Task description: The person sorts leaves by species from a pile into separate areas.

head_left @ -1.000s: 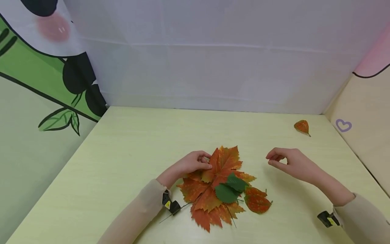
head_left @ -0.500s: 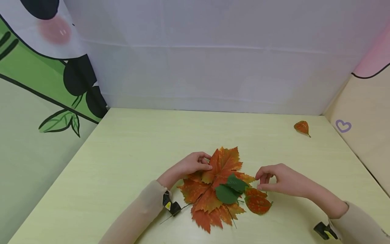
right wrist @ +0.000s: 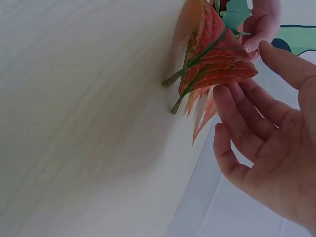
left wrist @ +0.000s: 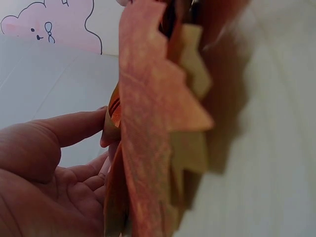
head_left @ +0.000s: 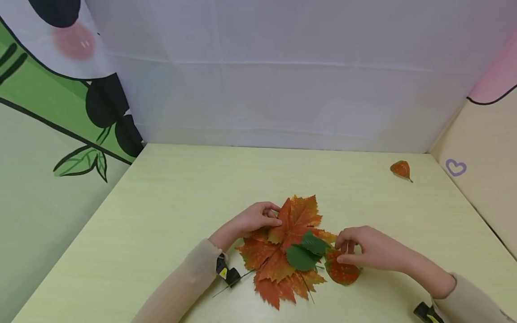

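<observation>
A pile of orange maple leaves (head_left: pixel 296 220) lies on the table in front of the person. At its upper left, the left hand (head_left: pixel 256 216) pinches a leaf edge between thumb and fingers; the left wrist view shows the thumb against the maple leaf (left wrist: pixel 143 108). Green leaves (head_left: pixel 300 258) rest on top of the pile. Beside it are two rounded red leaves (head_left: pixel 342 272), whose thick stems point outward in the right wrist view. The right hand (head_left: pixel 369 249) reaches over them; its fingertips (right wrist: pixel 224 94) are at the red leaves' edge, with the thumb held apart.
A single orange-red leaf (head_left: pixel 400 169) lies far right on the pale table (head_left: pixel 181 188). A white cloth wall (head_left: pixel 282 103) closes off the back, and printed side panels stand left and right. Thin dark stems stick out from the pile toward the person.
The right hand has come left and toward the person, from beyond the pile's right side to the red leaves. The left hand stays on the maple leaves.
</observation>
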`<state>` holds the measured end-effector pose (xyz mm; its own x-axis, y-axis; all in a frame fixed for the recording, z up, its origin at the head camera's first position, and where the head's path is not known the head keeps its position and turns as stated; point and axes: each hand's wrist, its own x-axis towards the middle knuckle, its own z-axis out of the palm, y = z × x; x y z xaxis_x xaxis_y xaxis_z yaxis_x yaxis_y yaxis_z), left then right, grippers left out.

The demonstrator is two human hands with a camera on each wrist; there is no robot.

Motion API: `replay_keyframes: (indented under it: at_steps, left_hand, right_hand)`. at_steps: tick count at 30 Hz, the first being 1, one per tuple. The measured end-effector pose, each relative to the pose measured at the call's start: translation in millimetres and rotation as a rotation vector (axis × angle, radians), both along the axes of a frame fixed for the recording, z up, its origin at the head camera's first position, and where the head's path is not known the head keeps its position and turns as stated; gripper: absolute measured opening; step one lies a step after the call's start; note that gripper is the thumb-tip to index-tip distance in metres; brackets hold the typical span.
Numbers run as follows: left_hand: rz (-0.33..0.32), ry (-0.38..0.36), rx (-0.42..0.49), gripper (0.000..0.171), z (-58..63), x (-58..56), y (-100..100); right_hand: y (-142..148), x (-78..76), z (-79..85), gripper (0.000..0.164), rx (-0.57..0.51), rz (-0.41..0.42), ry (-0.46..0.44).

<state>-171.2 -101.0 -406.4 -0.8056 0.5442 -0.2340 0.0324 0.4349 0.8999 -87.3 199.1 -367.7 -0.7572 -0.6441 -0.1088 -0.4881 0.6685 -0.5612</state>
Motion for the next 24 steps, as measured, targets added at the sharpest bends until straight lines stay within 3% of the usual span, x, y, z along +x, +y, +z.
replay_keyframes:
  at_steps: [8,24]
  left_hand:
    - [0.007,-0.017,0.004,0.041,0.9,1.3,0.5]
    - [0.005,-0.013,0.009,0.042,-2.2,-0.4,0.6]
  right_hand:
    - [-0.2,-0.6,-3.3,0.014,-0.005,0.012,0.004]
    - [0.4,-0.6,-1.4,0.004,-0.002,0.026,0.007]
